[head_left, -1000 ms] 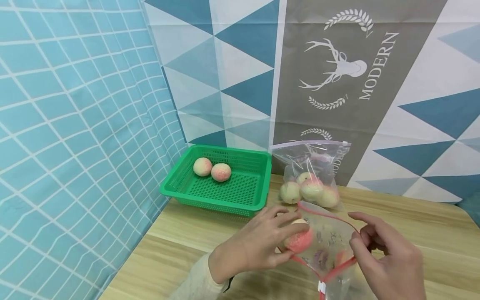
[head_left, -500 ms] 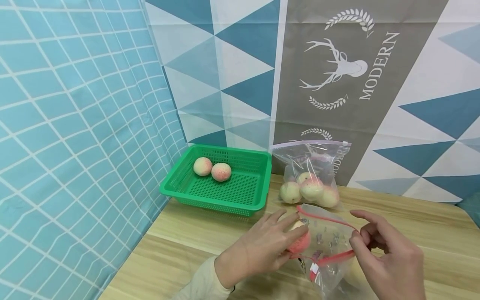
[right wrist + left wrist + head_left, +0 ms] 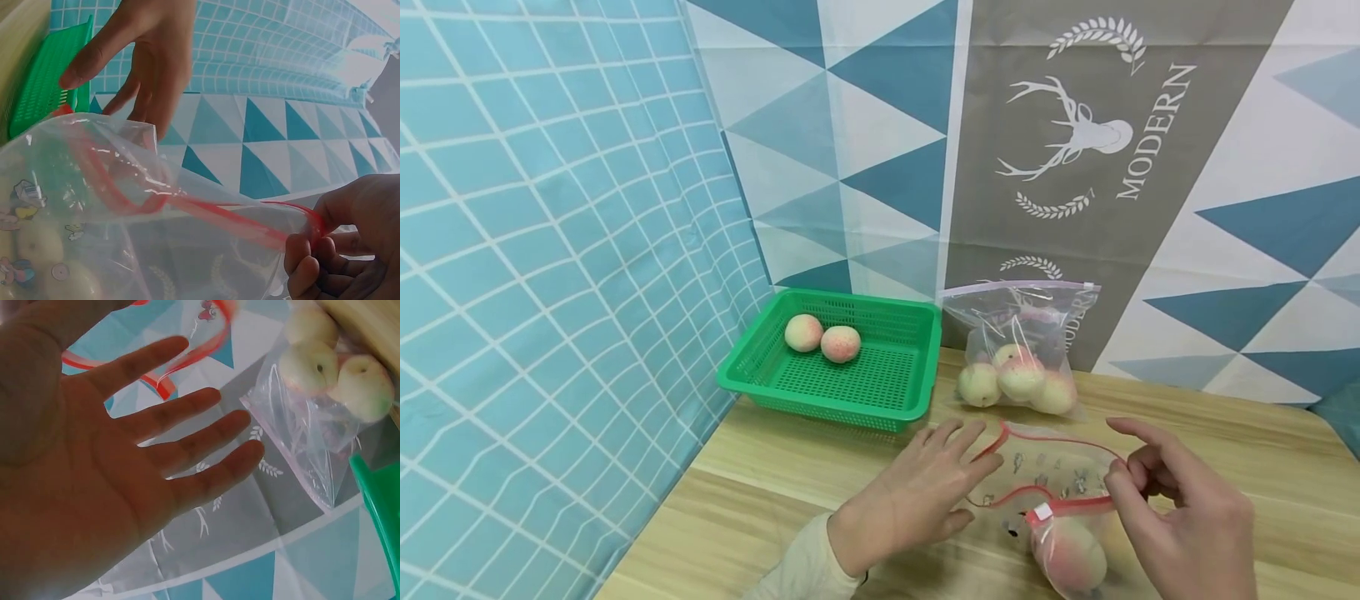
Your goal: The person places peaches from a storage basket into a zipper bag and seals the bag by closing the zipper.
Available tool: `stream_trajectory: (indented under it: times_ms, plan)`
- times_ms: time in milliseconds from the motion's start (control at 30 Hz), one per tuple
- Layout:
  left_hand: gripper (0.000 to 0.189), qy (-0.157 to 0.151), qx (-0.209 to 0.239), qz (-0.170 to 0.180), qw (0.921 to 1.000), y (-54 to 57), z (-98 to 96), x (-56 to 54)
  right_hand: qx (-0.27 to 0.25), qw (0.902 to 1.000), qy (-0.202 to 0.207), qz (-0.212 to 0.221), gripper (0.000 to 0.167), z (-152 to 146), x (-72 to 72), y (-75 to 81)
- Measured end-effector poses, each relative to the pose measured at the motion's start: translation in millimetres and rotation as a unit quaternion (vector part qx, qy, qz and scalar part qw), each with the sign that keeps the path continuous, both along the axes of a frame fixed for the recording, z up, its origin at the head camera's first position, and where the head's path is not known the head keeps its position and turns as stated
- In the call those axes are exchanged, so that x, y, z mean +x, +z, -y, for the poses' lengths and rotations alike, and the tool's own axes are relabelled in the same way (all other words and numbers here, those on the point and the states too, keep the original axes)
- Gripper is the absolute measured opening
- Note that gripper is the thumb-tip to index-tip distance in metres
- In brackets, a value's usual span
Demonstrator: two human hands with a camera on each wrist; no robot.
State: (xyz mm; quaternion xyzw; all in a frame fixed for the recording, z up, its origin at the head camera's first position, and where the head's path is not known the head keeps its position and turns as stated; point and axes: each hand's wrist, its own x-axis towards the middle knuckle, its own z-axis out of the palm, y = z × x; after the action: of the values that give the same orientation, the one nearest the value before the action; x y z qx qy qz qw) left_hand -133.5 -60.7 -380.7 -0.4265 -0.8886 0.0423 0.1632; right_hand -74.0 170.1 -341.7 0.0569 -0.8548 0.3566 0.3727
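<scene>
My right hand (image 3: 1187,508) pinches the red edge of a clear zip bag (image 3: 1078,504) at its right end. The bag's mouth gapes, with a white slider (image 3: 1042,512) on the red strip. Inside lies a pink and cream peach (image 3: 1070,557); more pale fruit (image 3: 47,250) shows through the printed plastic in the right wrist view. My left hand (image 3: 917,483) is at the left side of the mouth with fingers spread. Its palm (image 3: 81,475) holds nothing in the left wrist view.
A green basket (image 3: 928,367) with two peaches (image 3: 841,343) stands at the back left. Right of it, a purple-edged zip bag (image 3: 1030,304) with several peaches stands against the patterned backdrop (image 3: 895,150). A blue tiled sheet (image 3: 550,250) borders the wooden table (image 3: 760,475) on the left.
The peach in my left hand has been let go into the red-edged bag. The left fingers have spread, and the bag's slider edge has moved up. My right hand keeps its pinch.
</scene>
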Motion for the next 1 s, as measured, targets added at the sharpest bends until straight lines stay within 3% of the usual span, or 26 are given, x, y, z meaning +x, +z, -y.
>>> stream_trajectory:
  times_ms: [167, 333, 567, 733, 833, 1000]
  plan:
    - [0.038, -0.014, -0.021, 0.038, 0.9989, -1.3, -4.2, 3.6, -0.001, 1.0000, -0.006, 0.005, 0.040, -2, 0.9, 2.2]
    - [0.006, 0.000, -0.031, 0.016, 0.9994, -5.4, -7.4, 3.6, -0.003, 0.9999, -0.011, 0.002, 0.040, -5, 2.5, 3.8]
    - [0.010, -0.015, -0.007, -0.006, 0.9998, -3.3, -8.9, 3.1, -0.008, 0.9997, -0.022, 0.009, 0.038, -11, 4.4, 5.6]
    - [0.011, 0.019, 0.010, -0.059, 0.9980, -1.2, -8.1, 1.5, -0.002, 0.9995, -0.021, 0.025, 0.037, -13, 6.6, 6.0]
    - [0.015, 0.035, 0.032, -0.060, 0.9971, -0.5, -6.0, 0.3, 0.010, 0.9993, -0.012, 0.035, 0.035, -13, 7.4, 5.9]
    - [0.024, -0.002, 0.111, -0.056, 0.9922, -1.8, -7.0, -3.5, 0.021, 0.9981, -0.011, 0.058, 0.031, -14, 8.2, 6.8]
